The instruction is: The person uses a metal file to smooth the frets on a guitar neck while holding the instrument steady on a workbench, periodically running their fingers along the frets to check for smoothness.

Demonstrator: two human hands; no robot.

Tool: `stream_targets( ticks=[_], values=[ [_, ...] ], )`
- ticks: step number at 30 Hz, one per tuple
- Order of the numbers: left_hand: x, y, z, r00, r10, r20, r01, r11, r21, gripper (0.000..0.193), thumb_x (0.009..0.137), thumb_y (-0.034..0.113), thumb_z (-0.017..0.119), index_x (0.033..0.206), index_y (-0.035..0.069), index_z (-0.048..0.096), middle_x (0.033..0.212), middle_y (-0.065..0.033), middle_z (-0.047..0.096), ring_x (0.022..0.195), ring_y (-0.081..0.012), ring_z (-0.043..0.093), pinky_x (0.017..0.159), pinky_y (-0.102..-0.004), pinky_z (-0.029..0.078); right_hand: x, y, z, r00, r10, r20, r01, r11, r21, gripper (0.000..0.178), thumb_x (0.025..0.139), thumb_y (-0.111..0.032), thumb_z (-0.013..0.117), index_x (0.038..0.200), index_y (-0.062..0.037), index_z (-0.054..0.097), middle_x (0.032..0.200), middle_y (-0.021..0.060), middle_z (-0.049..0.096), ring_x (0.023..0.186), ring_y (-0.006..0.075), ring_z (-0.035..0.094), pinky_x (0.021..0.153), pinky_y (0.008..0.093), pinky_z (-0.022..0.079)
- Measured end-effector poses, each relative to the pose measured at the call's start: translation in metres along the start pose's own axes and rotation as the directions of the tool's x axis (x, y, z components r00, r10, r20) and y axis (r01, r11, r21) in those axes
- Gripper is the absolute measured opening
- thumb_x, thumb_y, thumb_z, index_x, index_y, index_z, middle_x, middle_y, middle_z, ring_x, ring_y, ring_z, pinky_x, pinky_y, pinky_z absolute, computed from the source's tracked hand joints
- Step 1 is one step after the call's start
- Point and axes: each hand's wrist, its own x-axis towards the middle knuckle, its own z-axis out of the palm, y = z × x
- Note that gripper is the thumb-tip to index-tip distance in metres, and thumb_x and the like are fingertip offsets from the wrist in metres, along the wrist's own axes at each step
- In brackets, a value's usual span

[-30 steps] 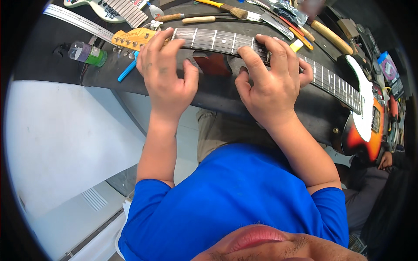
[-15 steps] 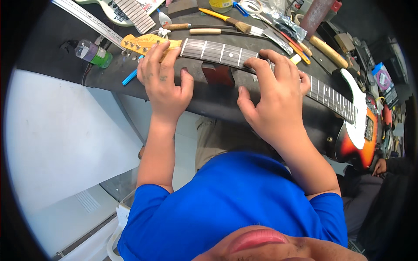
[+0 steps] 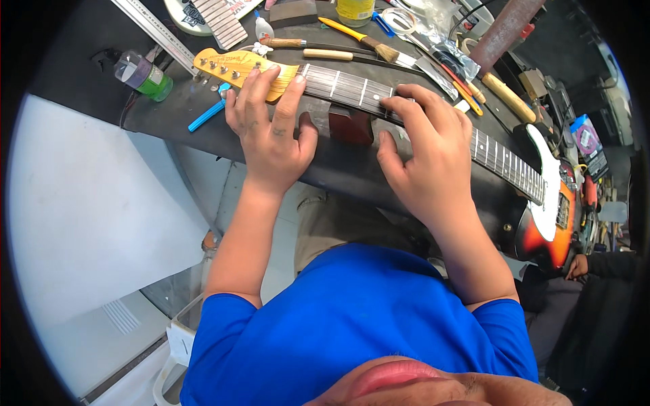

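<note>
Lying slantwise across the desk (image 3: 365, 169), the guitar (image 3: 501, 162) has its yellowish headstock (image 3: 230, 62) toward the person's left and its sunburst body (image 3: 552, 247), with a white pickguard (image 3: 544, 220), at the far right. A dark red block (image 3: 351, 127) sits at the underside of the neck, between the two hands, and probably serves to prop it; how firmly they meet is hidden.

The left hand (image 3: 274, 135) spreads over the place where headstock and fretboard (image 3: 344, 86) join, its fingers bent onto them and its thumb well apart, short of the neck's near edge. The right hand (image 3: 433, 145) arches over the fretboard farther along, fingertips down and thumb likewise free. Neither is clamped around the neck, so the contact looks like light steadying from above, though the pressure cannot be told. Wide spacing between them likely keeps a long piece level.

Behind the neck lie a yellow-handled brush (image 3: 379, 51) and a wooden-handled tool (image 3: 328, 54), apparently pushed back for room yet within reach. A blue tool (image 3: 206, 115) lies near the headstock, beside a bottle (image 3: 152, 82) of green liquid.
</note>
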Motion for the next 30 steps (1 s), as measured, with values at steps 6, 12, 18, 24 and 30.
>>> stream_targets(
  ticks=[6, 12, 18, 24, 30],
  values=[
    [0.007, 0.015, 0.005, 1.000, -0.001, 0.005, 0.002, 0.997, -0.082, 0.074, 0.083, 0.013, 0.079, 0.155, 0.022, 0.064, 0.162, -0.0145, 0.060, 0.158, -0.0403, 0.050, 0.137, -0.0634, 0.015, -0.010, 0.003, 0.005, 0.999, -0.010, -0.050, 0.007, 0.998, -0.057, 0.048, 0.082, -0.011, 0.085, 0.129, -0.0103, 0.076, 0.136, 0.0112, 0.075, 0.134, 0.0361, 0.071, 0.113, 0.0523, 0.048],
    [0.004, 0.017, 0.011, 1.000, -0.027, -0.004, 0.026, 0.997, -0.071, 0.074, 0.083, 0.013, 0.080, 0.154, 0.023, 0.061, 0.162, -0.0138, 0.061, 0.160, -0.0398, 0.048, 0.138, -0.0619, 0.012, -0.012, 0.009, 0.011, 0.997, -0.009, -0.077, 0.008, 1.000, -0.007, 0.049, 0.080, -0.010, 0.085, 0.128, -0.0080, 0.076, 0.138, 0.0122, 0.075, 0.133, 0.0385, 0.071, 0.112, 0.0532, 0.049],
    [0.006, 0.017, 0.013, 1.000, 0.007, 0.002, -0.007, 1.000, -0.014, 0.074, 0.081, 0.010, 0.078, 0.151, 0.023, 0.062, 0.163, -0.0135, 0.060, 0.159, -0.0389, 0.049, 0.138, -0.0609, 0.011, -0.009, 0.006, 0.012, 0.996, -0.013, -0.093, 0.010, 0.999, -0.035, 0.047, 0.080, -0.010, 0.085, 0.125, -0.0082, 0.076, 0.136, 0.0115, 0.075, 0.130, 0.0368, 0.071, 0.110, 0.0521, 0.050],
    [0.008, 0.017, 0.011, 1.000, -0.013, -0.007, 0.013, 1.000, -0.006, 0.068, 0.080, 0.011, 0.075, 0.147, 0.021, 0.065, 0.165, -0.0132, 0.060, 0.159, -0.0378, 0.049, 0.138, -0.0588, 0.011, -0.006, 0.005, 0.011, 0.996, -0.023, -0.086, 0.020, 0.999, -0.037, 0.044, 0.079, -0.011, 0.086, 0.122, -0.0086, 0.076, 0.134, 0.0102, 0.076, 0.127, 0.0364, 0.070, 0.109, 0.0508, 0.050],
    [0.025, 0.009, -0.012, 0.997, -0.039, -0.060, 0.031, 0.992, -0.124, 0.057, 0.086, 0.011, 0.071, 0.143, 0.013, 0.070, 0.156, -0.0140, 0.066, 0.149, -0.0373, 0.057, 0.129, -0.0546, 0.034, 0.045, 0.003, 0.006, 0.998, 0.028, 0.050, -0.032, 0.995, 0.093, 0.017, 0.088, -0.010, 0.080, 0.101, -0.0029, 0.074, 0.111, 0.0151, 0.076, 0.108, 0.0394, 0.074, 0.094, 0.0512, 0.057]
  ],
)
